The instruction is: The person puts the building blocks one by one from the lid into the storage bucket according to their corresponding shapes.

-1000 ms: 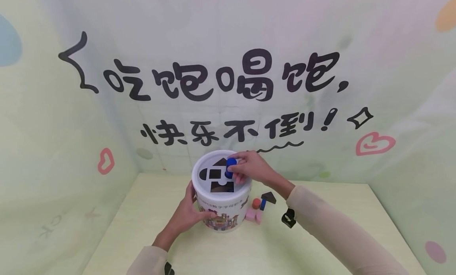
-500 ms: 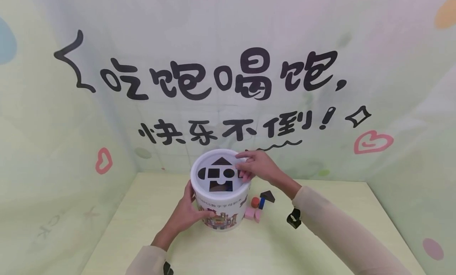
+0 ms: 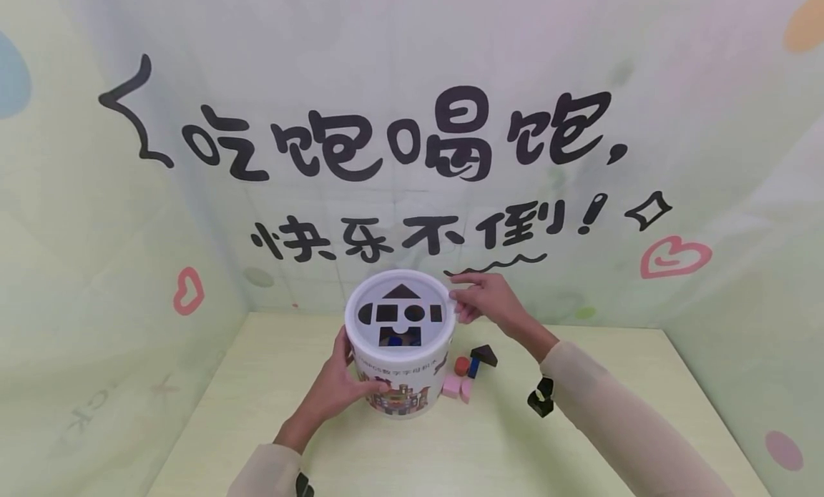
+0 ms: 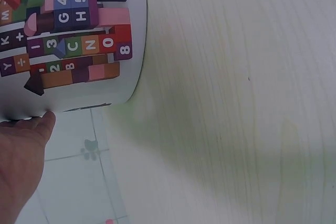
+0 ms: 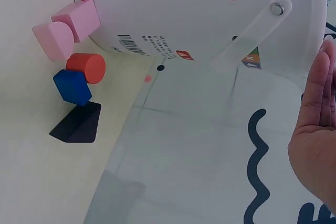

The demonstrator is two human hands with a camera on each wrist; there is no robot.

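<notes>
A white toy-block bucket (image 3: 395, 375) stands upright on the table, printed with colourful blocks. Its recessed lid (image 3: 368, 334) has several shaped holes, among them a triangle, a square and a circle. Something blue (image 3: 395, 341) shows inside through the notched front hole. My left hand (image 3: 336, 384) grips the bucket's left side, thumb across the front and fingers round the back. Just off the right rim, my right hand (image 3: 492, 300) holds nothing, its index finger extended. The right wrist view shows that hand's fingers (image 5: 317, 85) beside the bucket wall.
Right of the bucket lie loose blocks: two pink blocks (image 5: 81, 19), a red cylinder (image 5: 89, 68), a blue block (image 5: 73, 86) and a dark triangular block (image 5: 79, 124). A white strap handle (image 5: 252, 32) hangs on the bucket's side. A printed backdrop (image 3: 399, 46) rises behind the table.
A second ago my right hand pinched a blue cylinder at the round hole. The cylinder has left my fingers, and blue now shows inside the bucket. My right hand has moved right; my left stayed.
</notes>
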